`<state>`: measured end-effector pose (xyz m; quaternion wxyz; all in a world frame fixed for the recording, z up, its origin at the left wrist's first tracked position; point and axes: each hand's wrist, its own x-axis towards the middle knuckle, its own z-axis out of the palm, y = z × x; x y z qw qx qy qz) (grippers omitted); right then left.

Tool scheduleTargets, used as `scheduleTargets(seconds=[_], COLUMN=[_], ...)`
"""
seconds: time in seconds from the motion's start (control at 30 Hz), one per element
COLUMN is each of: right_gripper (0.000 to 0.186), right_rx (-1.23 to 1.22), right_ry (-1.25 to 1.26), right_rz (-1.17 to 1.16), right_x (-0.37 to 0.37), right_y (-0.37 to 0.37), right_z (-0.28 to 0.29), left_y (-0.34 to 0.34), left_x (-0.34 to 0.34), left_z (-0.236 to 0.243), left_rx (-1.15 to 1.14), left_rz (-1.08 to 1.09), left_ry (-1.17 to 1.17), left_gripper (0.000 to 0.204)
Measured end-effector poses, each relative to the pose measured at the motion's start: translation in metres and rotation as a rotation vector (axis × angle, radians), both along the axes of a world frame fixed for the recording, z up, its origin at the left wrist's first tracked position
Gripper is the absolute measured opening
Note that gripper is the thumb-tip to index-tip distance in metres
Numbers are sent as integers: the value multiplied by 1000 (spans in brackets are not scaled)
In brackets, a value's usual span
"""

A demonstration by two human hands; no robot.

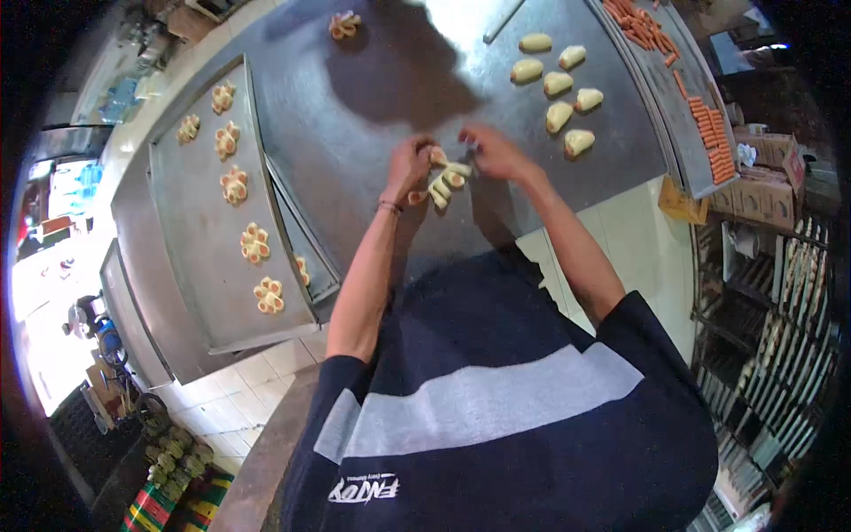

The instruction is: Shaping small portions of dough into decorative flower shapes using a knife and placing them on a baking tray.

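Observation:
A partly spread piece of pale dough with cut sausage segments lies on the metal table just in front of me. My left hand is at its left side, fingers bent and closed on its edge. At its right, my right hand hovers slightly apart, thumb and fingers separated, with nothing visible between them. Several uncut dough-wrapped sausages lie farther right on the table. One flower-shaped dough piece sits alone at the far edge.
On the left, a metal tray holds several flower-shaped pieces; another tray edge shows beneath it. A right-hand tray carries sausages. A grey rod lies at the back. Cardboard boxes and a loaded rack stand right.

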<state>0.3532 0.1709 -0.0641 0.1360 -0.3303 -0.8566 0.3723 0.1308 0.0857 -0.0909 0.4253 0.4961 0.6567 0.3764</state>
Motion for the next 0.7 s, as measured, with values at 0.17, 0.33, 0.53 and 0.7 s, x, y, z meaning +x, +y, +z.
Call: scheduleTargets(seconds=[0.17, 0.33, 0.53, 0.7], right_gripper=[54, 27, 23, 22], right_rx=[-170, -170, -27, -147], right_ry=[-203, 36, 12, 164], right_rz=[68, -155, -24, -65], right_x=[-15, 3, 10, 29], right_y=[-8, 24, 25, -21], right_z=[-1, -31, -25, -5], left_y=[-8, 11, 12, -13], left_x=[1, 34, 46, 35], left_z=[19, 16, 17, 30], left_rx=[-35, 25, 77, 155], left_rz=[-36, -87, -2, 243], left_ry=[200, 384, 289, 173], left_gripper=[27, 26, 29, 38])
